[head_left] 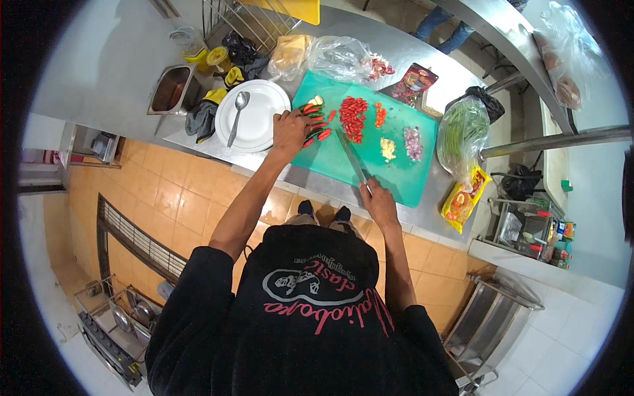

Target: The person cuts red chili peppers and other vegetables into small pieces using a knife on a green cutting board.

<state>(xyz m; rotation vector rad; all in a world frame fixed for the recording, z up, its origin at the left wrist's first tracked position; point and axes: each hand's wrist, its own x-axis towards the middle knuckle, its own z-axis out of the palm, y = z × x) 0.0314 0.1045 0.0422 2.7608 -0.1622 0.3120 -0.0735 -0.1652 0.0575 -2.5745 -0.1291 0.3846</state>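
Note:
A green cutting board (330, 165) lies on the metal counter. At its left side my left hand (289, 134) rests with bent fingers on a bunch of red and green chillies (321, 124). In my right hand (378, 199) is a knife (353, 158), its blade angled up and left across the board, its tip near a pile of cut red chillies (352, 119). Farther right lie orange-red pieces (380, 115), chopped garlic (387, 149) and chopped shallots (413, 143). Peeled garlic cloves (316, 101) sit above the chillies.
Left of the board, a white plate (261, 125) carries a metal spoon (238, 119). Clear plastic bags (340, 56) and a dark red pouch (416, 80) lie behind it. On the right are bagged green vegetables (462, 132) and a yellow packet (465, 198). A metal rail (555, 138) crosses the right side.

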